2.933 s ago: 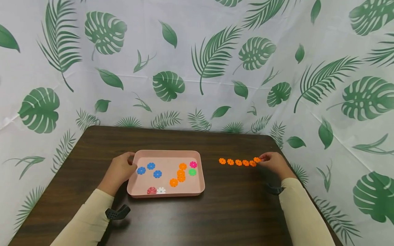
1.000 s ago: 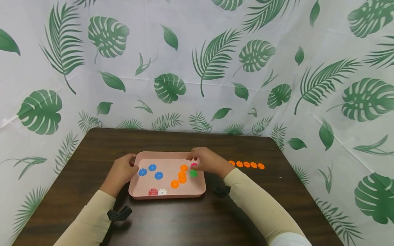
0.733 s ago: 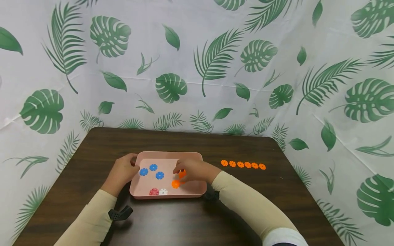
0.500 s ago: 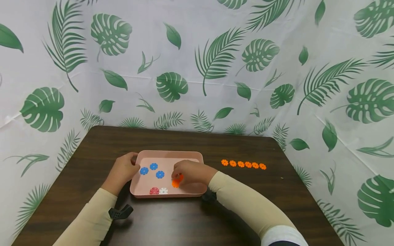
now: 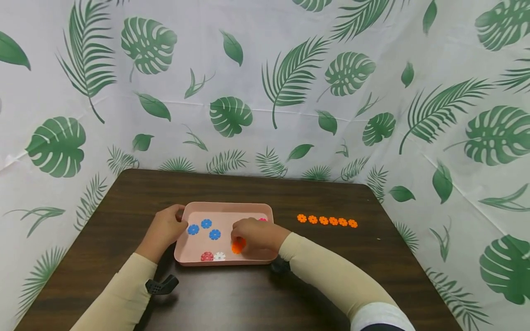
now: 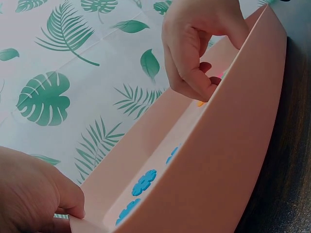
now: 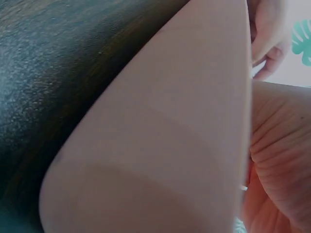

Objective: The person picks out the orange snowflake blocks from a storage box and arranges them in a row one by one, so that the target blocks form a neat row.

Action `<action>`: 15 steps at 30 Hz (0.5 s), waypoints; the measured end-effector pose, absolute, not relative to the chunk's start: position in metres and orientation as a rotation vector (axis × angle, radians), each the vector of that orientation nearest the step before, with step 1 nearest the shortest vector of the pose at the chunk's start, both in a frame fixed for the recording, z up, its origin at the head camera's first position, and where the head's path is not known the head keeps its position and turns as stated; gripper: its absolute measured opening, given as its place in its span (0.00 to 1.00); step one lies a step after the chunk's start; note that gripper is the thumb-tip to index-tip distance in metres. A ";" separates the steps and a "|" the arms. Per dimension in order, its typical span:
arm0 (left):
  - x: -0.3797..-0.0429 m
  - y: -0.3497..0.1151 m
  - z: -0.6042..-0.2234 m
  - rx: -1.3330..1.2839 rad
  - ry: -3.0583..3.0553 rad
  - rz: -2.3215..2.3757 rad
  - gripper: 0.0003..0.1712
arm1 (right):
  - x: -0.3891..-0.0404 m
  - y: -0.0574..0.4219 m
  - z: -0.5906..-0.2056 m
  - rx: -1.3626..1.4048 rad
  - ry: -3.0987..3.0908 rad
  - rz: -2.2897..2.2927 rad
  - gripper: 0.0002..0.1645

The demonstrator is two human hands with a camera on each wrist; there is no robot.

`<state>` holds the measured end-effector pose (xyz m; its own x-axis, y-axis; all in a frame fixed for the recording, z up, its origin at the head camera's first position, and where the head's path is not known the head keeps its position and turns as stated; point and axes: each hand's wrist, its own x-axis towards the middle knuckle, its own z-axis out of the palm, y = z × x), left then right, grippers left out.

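Note:
A shallow pink tray [image 5: 227,264] lies on the dark wooden table, holding small notched plastic discs. My left hand [image 5: 166,228] grips its left rim between thumb and fingers; in the left wrist view that hand [image 6: 41,196] pinches the tray's end wall. Inside the tray, my right hand [image 5: 257,233] pinches at an orange disc [image 5: 237,248] with curled fingers, its knuckles hiding other discs. Seen by the left wrist camera, the right hand [image 6: 201,48] reaches down past the tray wall [image 6: 243,111]. The right wrist view is mostly filled by the tray wall [image 7: 155,111].
Also in the tray are three blue discs [image 5: 215,234], a dark pink disc [image 5: 207,256], a white disc [image 5: 220,256] and a partly hidden bright pink one [image 5: 262,219]. Several orange discs [image 5: 324,220] form a row on the table to the right. A leaf-patterned curtain [image 5: 265,92] hangs behind.
My right hand has left the orange row, where it set down the end disc, and moved left into the tray onto the orange discs. The left hand stays on the rim.

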<state>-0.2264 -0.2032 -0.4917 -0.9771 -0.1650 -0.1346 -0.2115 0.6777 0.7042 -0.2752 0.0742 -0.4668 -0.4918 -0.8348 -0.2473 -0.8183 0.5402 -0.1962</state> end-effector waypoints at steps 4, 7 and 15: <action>-0.226 -0.202 -0.493 -0.333 2.811 1.205 0.33 | -0.272 0.073 -0.469 -1.388 2.491 -0.023 0.21; -0.225 -0.202 -0.493 -0.330 2.809 1.214 0.33 | -0.271 0.072 -0.468 -1.384 2.502 -0.005 0.21; -0.224 -0.203 -0.490 -0.308 2.827 1.212 0.33 | -0.274 0.074 -0.462 -1.242 2.546 -0.119 0.24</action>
